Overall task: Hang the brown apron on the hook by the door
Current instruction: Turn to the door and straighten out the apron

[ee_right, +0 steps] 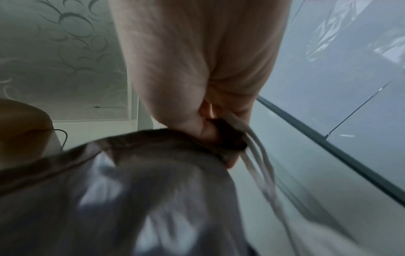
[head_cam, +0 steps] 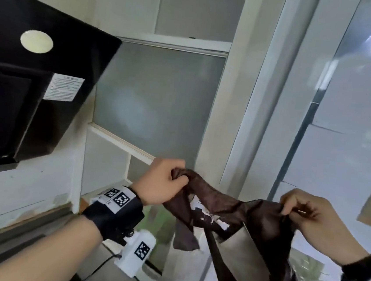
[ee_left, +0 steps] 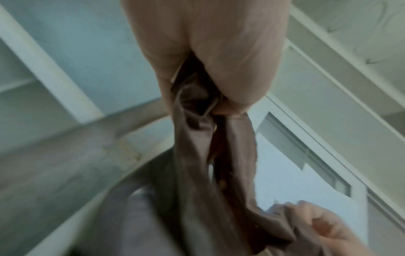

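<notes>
So the person's got the brown apron (head_cam: 229,211) up in the air with both hands, stretched out between them at about chest height, right in front of the pale door frame (head_cam: 248,101). Left hand (head_cam: 164,184) has its fingers curled tight around a bunched-up wad of the fabric at one end, and the left wrist view shows the same thing close up, brown cloth (ee_left: 197,138) squeezed in the fist and trailing down toward the other hand. Right hand (head_cam: 309,215) is pinching the other end of the top edge between thumb and fingers, and from the right wrist camera a pale cord (ee_right: 252,147) also runs out of that grip alongside the dark fabric. The rest of the apron hangs down below the hands, with a lighter beige panel (head_cam: 242,260) showing under the brown part and some white print near the middle. Off to the left there's a black range hood (head_cam: 38,67) on the wall with a white label on its side. Couldn't spot the hook in any of the views, and the wrist ones are pretty blurry.
</notes>
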`<state>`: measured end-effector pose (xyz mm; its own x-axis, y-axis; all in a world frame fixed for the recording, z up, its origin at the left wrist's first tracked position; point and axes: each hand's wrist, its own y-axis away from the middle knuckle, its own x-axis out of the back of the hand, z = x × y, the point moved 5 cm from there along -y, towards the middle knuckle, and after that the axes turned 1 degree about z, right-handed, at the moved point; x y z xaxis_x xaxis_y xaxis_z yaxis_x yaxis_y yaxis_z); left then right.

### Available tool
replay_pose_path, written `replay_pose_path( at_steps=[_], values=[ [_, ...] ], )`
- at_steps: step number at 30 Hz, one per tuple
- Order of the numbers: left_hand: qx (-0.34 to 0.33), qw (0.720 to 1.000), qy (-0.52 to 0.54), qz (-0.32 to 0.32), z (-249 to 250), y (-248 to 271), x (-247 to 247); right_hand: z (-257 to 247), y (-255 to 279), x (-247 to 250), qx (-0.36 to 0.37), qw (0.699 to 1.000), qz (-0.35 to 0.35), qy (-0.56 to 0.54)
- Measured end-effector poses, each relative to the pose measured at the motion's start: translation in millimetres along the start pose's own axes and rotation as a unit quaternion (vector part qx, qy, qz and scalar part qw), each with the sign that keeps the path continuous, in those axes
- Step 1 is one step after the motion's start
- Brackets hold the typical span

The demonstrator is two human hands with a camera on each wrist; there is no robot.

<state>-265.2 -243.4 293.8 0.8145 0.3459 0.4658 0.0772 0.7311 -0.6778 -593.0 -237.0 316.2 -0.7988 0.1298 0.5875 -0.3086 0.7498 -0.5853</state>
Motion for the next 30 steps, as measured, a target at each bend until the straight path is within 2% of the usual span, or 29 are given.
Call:
replay_pose_path(
  at_steps=[2, 5, 7, 10, 12, 14, 16, 21, 24, 25, 27, 28, 30],
  values=[
    [-0.051, 0.998, -0.011, 0.036, 34.4, -13.9, -3.7, 12.5, -1.2, 3.3, -0.014, 0.999, -0.025, 0.015],
    [-0.114, 0.991, -0.038, 0.054, 73.2, -33.9, -13.8, 21.5, -9.4, 0.0, -0.042, 0.997, -0.054, 0.039],
    [-0.152, 0.984, -0.067, 0.067, 96.6, -50.1, -25.2, 14.2, -18.4, -5.5, -0.06, 0.991, -0.108, 0.055],
    [-0.203, 0.973, -0.104, 0.042, 122.8, -69.8, -49.2, -8.9, -31.9, -24.3, -0.074, 0.969, -0.233, 0.036],
    [-0.207, 0.969, -0.137, 0.018, 129.1, -77.9, -64.8, -27.6, -43.0, -40.5, -0.054, 0.961, -0.271, -0.001],
    [-0.205, 0.967, -0.149, 0.009, 133.9, -82.4, -74.5, -39.7, -54.3, -49.8, -0.016, 0.971, -0.235, -0.031],
    [-0.193, 0.972, -0.13, 0.027, 133.4, -84.2, -72.4, -44.8, -63.6, -54.2, -0.002, 0.983, -0.165, -0.084],
    [-0.094, 0.995, 0.018, 0.039, 112.1, -80.7, -54.4, -41.5, -73.6, -56.0, -0.026, 0.987, -0.026, -0.158],
    [-0.054, 0.997, 0.007, 0.062, 91.5, -62.0, -37.5, -41.1, -77.2, -48.7, -0.05, 0.976, 0.027, -0.212],
    [-0.04, 0.998, -0.012, 0.044, 83.1, -53.4, -34.9, -42.5, -76.8, -46.7, -0.055, 0.97, 0.037, -0.235],
    [-0.009, 0.999, -0.012, -0.041, 68.9, -37.1, -41.3, -44.4, -75.9, -46.6, -0.054, 0.964, 0.049, -0.256],
    [0.009, 0.997, 0.004, -0.08, 63.6, -30.8, -47.5, -45.2, -74.7, -48.7, -0.05, 0.966, 0.052, -0.247],
    [0.025, 0.992, 0.053, -0.111, 55.9, -25.6, -58.9, -45.3, -72.9, -53.0, -0.028, 0.979, 0.066, -0.191]
  ],
)
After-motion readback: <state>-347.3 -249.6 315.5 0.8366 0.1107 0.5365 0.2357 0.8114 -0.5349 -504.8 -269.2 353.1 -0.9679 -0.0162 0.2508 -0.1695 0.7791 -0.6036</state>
